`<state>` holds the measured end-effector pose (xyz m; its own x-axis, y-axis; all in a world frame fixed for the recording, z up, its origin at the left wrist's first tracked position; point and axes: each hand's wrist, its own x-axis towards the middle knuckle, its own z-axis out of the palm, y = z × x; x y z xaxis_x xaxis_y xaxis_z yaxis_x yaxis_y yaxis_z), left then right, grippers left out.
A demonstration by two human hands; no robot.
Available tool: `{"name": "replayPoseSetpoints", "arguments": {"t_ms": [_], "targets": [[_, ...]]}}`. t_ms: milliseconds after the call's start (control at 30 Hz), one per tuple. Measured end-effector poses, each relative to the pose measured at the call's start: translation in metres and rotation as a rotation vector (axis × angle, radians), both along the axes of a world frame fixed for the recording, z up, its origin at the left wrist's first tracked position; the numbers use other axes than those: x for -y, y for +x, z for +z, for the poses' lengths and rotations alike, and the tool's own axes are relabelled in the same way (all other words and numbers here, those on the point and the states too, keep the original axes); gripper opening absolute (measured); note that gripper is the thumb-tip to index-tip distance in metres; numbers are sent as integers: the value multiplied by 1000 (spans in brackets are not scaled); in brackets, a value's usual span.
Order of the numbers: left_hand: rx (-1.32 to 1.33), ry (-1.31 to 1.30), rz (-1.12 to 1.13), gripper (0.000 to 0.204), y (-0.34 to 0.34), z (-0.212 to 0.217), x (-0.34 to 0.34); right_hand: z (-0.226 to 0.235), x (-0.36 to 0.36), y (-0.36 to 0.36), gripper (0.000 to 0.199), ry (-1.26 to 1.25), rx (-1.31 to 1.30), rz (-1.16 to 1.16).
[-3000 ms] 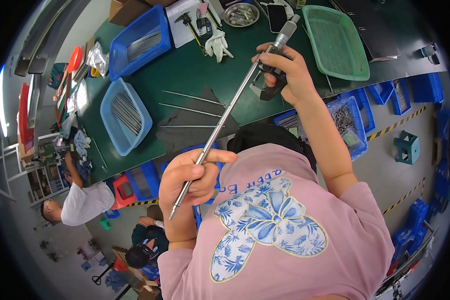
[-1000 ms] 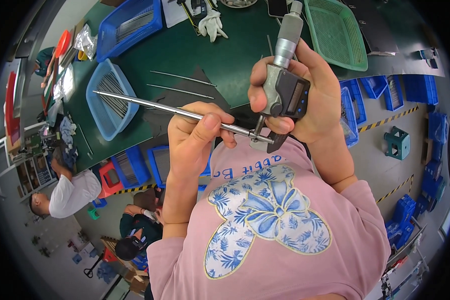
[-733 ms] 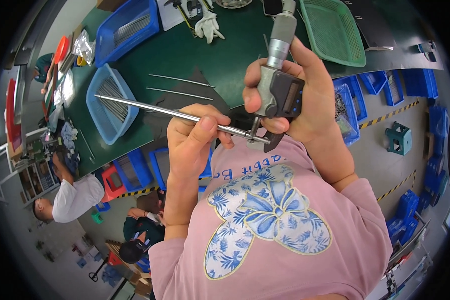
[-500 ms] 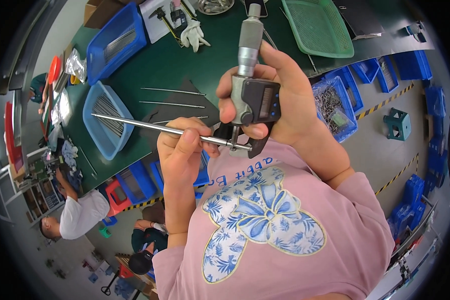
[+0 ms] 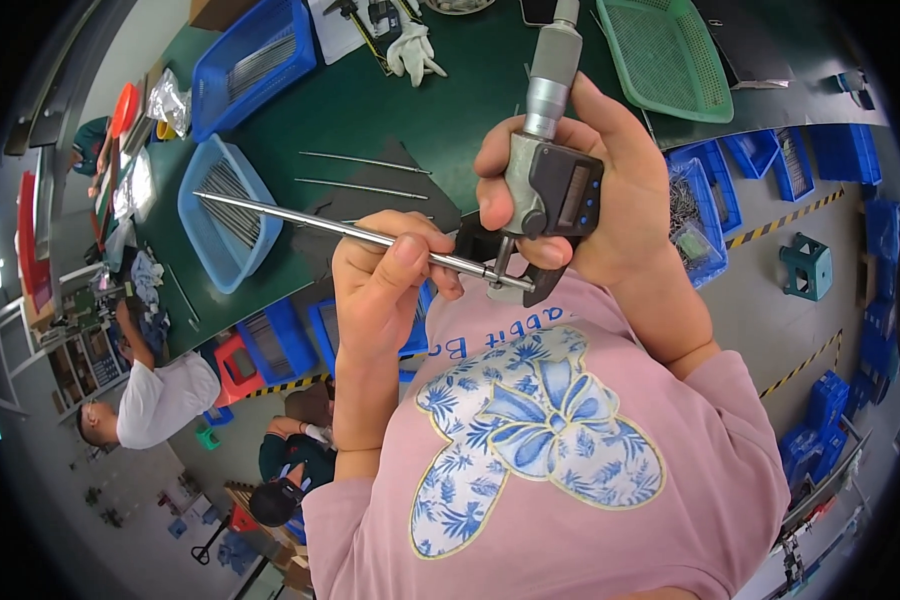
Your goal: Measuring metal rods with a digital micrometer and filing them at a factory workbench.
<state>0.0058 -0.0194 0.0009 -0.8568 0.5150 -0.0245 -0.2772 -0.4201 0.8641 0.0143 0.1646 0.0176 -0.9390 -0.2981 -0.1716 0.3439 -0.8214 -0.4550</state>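
Observation:
My right hand (image 5: 625, 185) is wrapped around a digital micrometer (image 5: 523, 160), its silver thimble pointing up and away from me. Between thumb and fingers, my left hand (image 5: 385, 280) pinches a slim polished metal rod (image 5: 290, 217), which tapers toward its far left tip. The rod's thicker right end lies in the micrometer's jaws, by the spindle; whether the jaws touch it I cannot tell. Beyond my left hand, several thin metal rods (image 5: 360, 187) lie on a dark cloth (image 5: 398, 158).
A light blue tray (image 5: 201, 240) and a darker blue bin (image 5: 205, 100) hold metal rods on the green table (image 5: 460, 110). White gloves (image 5: 412, 55) and a green basket (image 5: 635, 60) lie farther off. Blue bins (image 5: 710, 265) stand at right. Other people (image 5: 170, 400) are at left.
Both hands, with the micrometer and rod, sit slightly farther right in view, and the surroundings have shifted too. The rod's end stays in the jaws.

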Motion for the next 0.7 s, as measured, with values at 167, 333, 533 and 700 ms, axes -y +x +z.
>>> {"name": "replayPoseSetpoints", "arguments": {"t_ms": [167, 333, 533, 700], "targets": [[0, -3, -4, 22, 0, -2, -1, -1, 0, 0, 60, 17, 17, -13], [0, -13, 20, 23, 2, -2, 3, -1, 5, 0, 60, -5, 15, 3], [-25, -32, 9, 23, 2, -2, 5, -1, 5, 1, 63, 47, 4, -3], [-18, 12, -20, 22, -1, 0, 1, 0, 2, 3, 61, 39, -23, -52]]}}
